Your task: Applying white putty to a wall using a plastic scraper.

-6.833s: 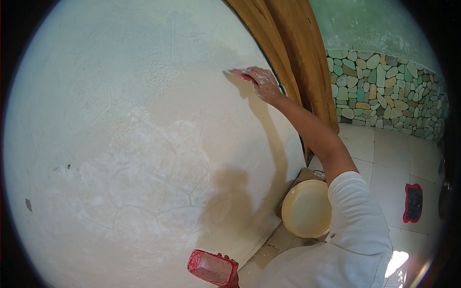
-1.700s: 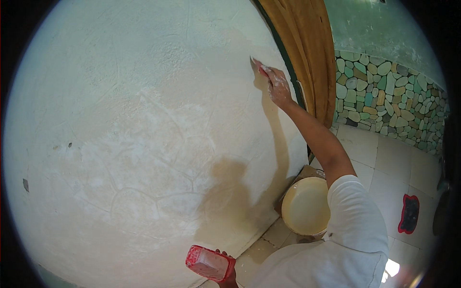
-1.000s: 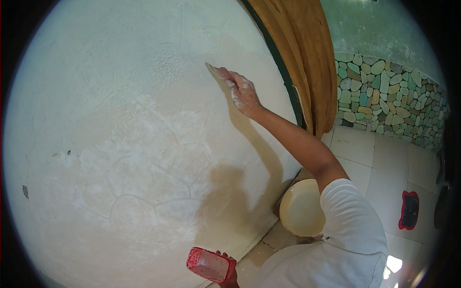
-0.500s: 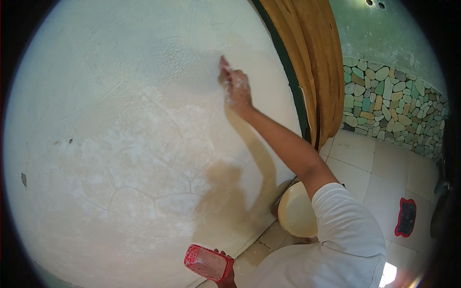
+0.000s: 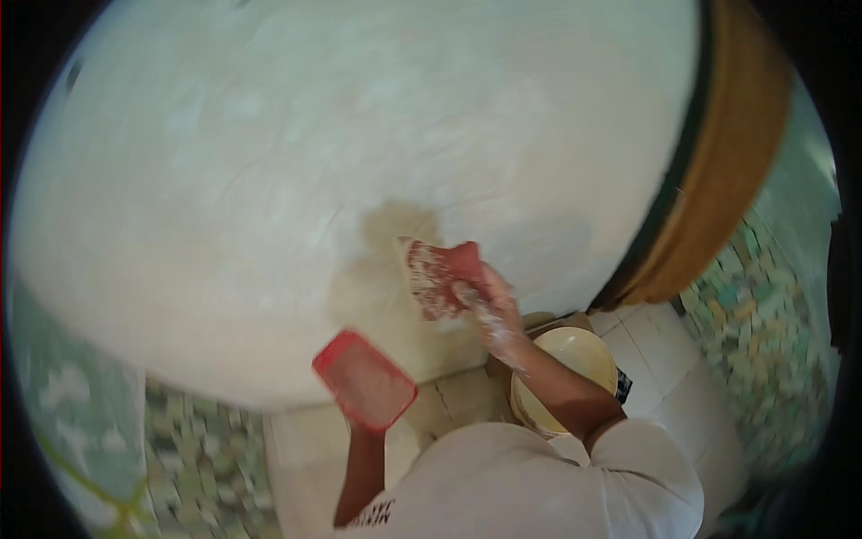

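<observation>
In front of a pale wall (image 5: 224, 180), the right hand (image 5: 496, 310) has its fingers clamped on a red, white-smeared scraper (image 5: 460, 268), up and left of a cream bucket (image 5: 588, 352), while the left forearm (image 5: 362, 472) reaches a red tray (image 5: 365, 379) that hides its fingers, their grip impossible to tell.

A: Viewpoint?
B: Head-worn fisheye, left of a pair, facing down and forward onto the wall (image 5: 269, 180), which spans 9 to 1 o'clock.
A: Evidence of tilt?
B: Bucket (image 5: 579, 355), 4 o'clock, seen from above.
A: Range?
B: Near. The wearer's shirt (image 5: 539, 476), 5 to 6 o'clock, lies closest to the lens; tray (image 5: 334, 349), 7 o'clock, and scraper (image 5: 449, 274), near centre, stand before the wall.
</observation>
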`<control>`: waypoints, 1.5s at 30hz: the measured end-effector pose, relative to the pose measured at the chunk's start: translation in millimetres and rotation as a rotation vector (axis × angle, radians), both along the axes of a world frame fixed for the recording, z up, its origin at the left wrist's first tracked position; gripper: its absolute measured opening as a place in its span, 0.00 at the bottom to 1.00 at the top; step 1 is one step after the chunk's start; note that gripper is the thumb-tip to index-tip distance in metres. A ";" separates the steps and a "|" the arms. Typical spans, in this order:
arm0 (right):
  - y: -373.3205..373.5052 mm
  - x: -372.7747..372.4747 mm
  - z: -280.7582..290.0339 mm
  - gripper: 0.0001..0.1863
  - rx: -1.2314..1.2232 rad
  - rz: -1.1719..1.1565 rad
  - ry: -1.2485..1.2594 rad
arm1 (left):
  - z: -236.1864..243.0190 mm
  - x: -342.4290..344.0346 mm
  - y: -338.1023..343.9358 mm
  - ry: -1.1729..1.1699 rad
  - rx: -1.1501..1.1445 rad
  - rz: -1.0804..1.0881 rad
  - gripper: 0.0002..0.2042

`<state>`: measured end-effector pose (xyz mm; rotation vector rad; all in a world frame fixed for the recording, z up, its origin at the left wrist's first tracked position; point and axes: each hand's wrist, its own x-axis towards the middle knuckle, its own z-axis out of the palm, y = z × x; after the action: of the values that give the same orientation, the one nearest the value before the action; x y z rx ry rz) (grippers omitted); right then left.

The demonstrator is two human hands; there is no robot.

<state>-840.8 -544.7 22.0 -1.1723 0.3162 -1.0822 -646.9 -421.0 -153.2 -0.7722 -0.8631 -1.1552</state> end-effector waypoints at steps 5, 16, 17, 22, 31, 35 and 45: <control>37.8 -17.8 8.7 0.15 -0.091 -0.095 0.210 | 60.5 9.4 38.2 -0.054 1.293 0.408 0.37; 53.1 -10.8 56.0 0.13 -0.626 0.025 0.720 | 78.0 0.4 40.7 -0.102 1.378 0.412 0.35; 57.6 -7.7 56.6 0.13 -0.644 0.015 0.766 | 77.0 0.9 40.8 -0.101 1.381 0.402 0.35; 74.8 17.0 52.1 0.13 -0.914 -0.071 0.911 | 65.2 14.8 44.6 -0.128 1.275 0.446 0.36; 89.2 53.5 62.5 0.15 -1.050 0.007 1.121 | 53.7 47.2 47.8 -0.198 1.214 0.425 0.39; 85.2 61.0 66.5 0.14 -1.023 0.075 1.116 | 54.6 58.1 46.8 -0.274 1.202 0.449 0.40; 74.4 59.4 73.0 0.14 -0.878 0.089 1.127 | 45.7 74.3 27.7 -0.175 0.969 0.162 0.39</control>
<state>-781.4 -470.3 95.0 -2.5187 0.6674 -0.3347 -572.5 -393.2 -107.5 0.1915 -0.3970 -1.3176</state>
